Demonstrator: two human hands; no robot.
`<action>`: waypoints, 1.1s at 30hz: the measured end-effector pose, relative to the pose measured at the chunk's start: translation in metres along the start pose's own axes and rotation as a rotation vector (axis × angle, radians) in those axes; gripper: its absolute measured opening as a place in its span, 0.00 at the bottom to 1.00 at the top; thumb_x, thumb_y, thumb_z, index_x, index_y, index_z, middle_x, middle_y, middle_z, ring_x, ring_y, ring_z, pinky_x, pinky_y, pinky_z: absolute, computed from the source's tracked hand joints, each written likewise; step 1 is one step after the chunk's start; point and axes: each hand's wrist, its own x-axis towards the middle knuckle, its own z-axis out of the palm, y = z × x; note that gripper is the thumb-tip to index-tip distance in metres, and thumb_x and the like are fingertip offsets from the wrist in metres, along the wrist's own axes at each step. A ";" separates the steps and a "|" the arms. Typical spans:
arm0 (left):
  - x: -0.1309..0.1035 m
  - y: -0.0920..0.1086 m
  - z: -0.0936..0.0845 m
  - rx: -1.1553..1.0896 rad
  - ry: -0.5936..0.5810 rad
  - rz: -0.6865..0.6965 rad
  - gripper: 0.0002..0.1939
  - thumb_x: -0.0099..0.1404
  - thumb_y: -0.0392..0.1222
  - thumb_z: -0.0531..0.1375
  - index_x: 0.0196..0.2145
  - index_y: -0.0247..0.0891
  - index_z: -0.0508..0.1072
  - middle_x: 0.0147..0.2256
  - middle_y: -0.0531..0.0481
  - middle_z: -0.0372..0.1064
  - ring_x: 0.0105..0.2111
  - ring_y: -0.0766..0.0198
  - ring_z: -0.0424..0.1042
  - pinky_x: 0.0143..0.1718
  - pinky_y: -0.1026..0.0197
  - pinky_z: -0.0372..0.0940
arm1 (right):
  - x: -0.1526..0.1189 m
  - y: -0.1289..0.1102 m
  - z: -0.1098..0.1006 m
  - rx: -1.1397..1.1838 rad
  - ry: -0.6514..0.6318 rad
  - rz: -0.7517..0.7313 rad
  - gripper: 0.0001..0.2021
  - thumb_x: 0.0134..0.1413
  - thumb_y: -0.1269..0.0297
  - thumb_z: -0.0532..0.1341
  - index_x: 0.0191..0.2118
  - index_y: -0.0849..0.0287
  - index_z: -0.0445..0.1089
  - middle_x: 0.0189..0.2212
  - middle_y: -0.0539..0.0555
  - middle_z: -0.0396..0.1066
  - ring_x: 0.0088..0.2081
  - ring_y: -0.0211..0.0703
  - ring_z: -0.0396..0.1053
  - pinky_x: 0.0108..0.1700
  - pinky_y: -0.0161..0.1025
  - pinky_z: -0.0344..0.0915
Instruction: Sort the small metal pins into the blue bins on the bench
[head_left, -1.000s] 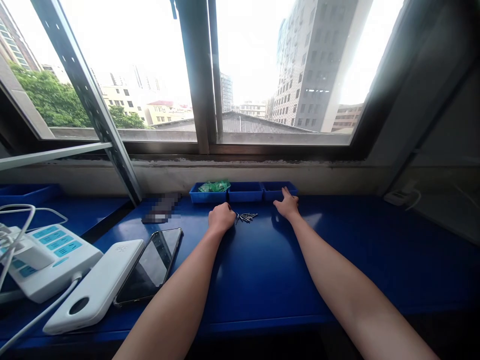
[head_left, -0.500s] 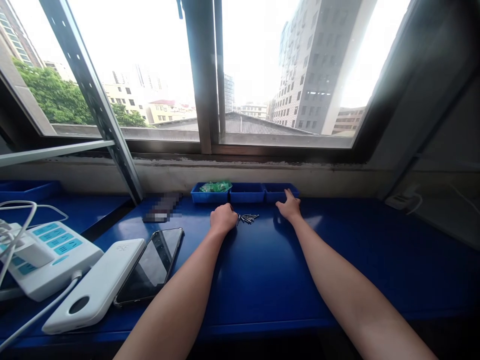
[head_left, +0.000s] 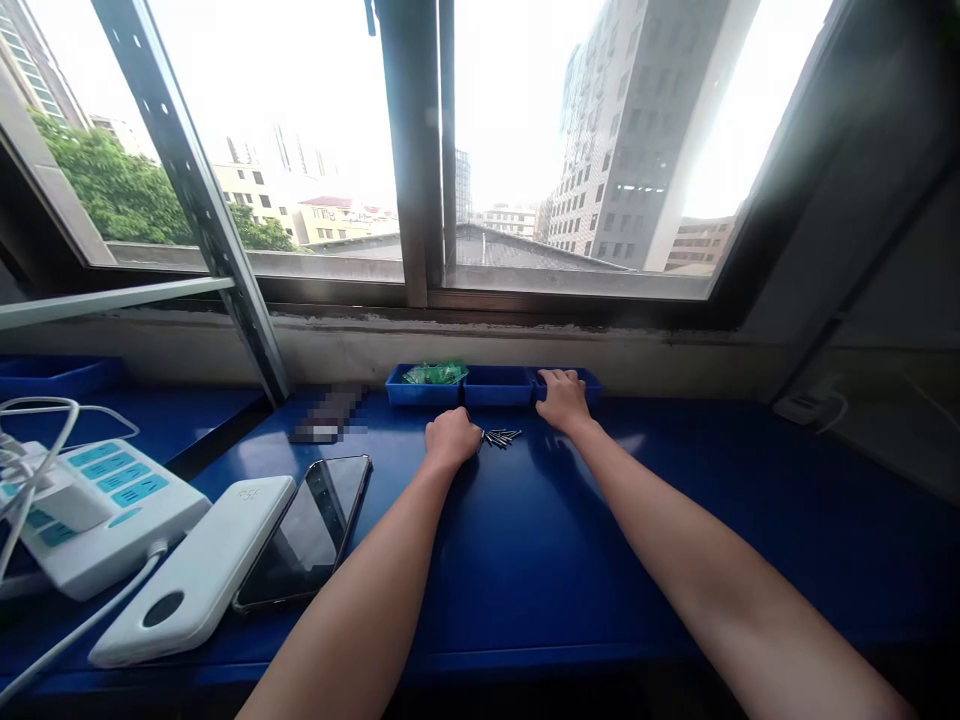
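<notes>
Several dark, thin screw-like pieces [head_left: 504,438] lie in a small pile on the blue table. Just left of them my left hand [head_left: 453,437] rests closed, its fingertips against the pile's edge; what it grips, if anything, is hidden. My right hand [head_left: 562,400] is over the front rim of the right blue bin [head_left: 591,388], fingers bent and partly apart, with nothing visible in them. A middle blue bin [head_left: 498,386] stands beside it, and the left blue bin [head_left: 424,395] holds green-and-clear plastic packets [head_left: 435,373].
On the left lie a black phone [head_left: 304,540], a white power bank [head_left: 196,570] and a white power strip [head_left: 112,500] with cables. A metal shelf post [head_left: 251,330] rises behind them. The window wall [head_left: 337,350] borders the blue table [head_left: 525,580].
My right hand has moved slightly left along the right bin, and its fingers have bent over the rim. My left hand stays beside the pile.
</notes>
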 end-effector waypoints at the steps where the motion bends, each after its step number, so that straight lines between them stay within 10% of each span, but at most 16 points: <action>1: 0.000 0.000 0.000 0.002 0.002 0.001 0.14 0.56 0.39 0.52 0.38 0.39 0.73 0.42 0.43 0.73 0.44 0.53 0.70 0.41 0.58 0.62 | 0.004 -0.001 0.001 -0.038 -0.030 -0.040 0.29 0.46 0.68 0.58 0.57 0.61 0.60 0.53 0.60 0.63 0.53 0.57 0.53 0.50 0.48 0.55; 33: -0.003 0.000 0.001 0.013 0.000 0.036 0.13 0.58 0.44 0.52 0.34 0.38 0.73 0.39 0.42 0.72 0.40 0.51 0.70 0.39 0.55 0.63 | 0.009 0.007 0.044 -0.193 0.124 -0.127 0.19 0.58 0.69 0.48 0.53 0.61 0.66 0.48 0.62 0.67 0.48 0.56 0.59 0.46 0.48 0.52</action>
